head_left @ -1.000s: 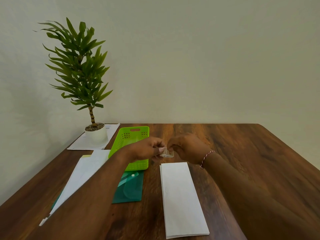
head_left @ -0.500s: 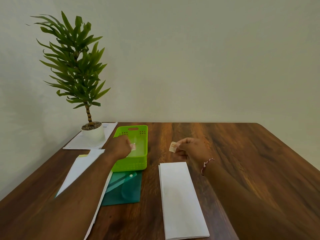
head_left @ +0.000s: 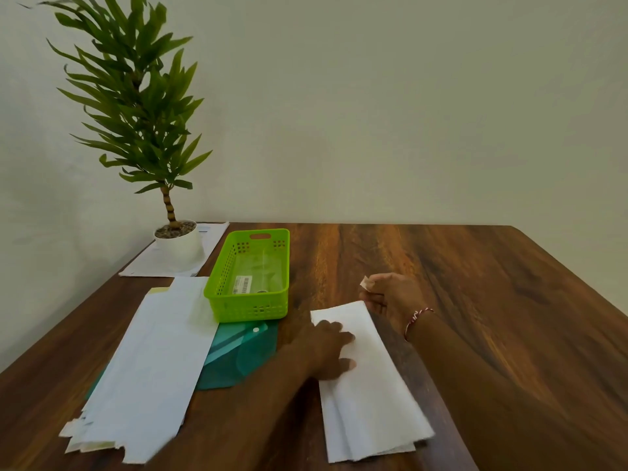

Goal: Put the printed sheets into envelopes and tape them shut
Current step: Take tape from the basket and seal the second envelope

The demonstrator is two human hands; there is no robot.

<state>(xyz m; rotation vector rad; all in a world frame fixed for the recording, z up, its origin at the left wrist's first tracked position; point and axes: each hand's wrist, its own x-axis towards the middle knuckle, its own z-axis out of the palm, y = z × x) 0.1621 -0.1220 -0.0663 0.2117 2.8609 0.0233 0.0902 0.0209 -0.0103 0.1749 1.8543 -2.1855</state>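
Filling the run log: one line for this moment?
left hand: flat on envelope | right hand: pinching tape piece | seal: pending

Wooden table (head_left: 424, 283) — envelope (head_left: 370, 396), paper stack (head_left: 153, 368), green folder (head_left: 238, 355), potted plant (head_left: 176, 243)

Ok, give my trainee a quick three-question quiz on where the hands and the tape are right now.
1. True or false: the left hand rests flat on the white envelope.
2. What does the right hand pinch? A) a pen B) a piece of tape C) a key
3. Which side of the envelope is the green basket on, left or right?

Key: 1 true; 2 B; 3 left.
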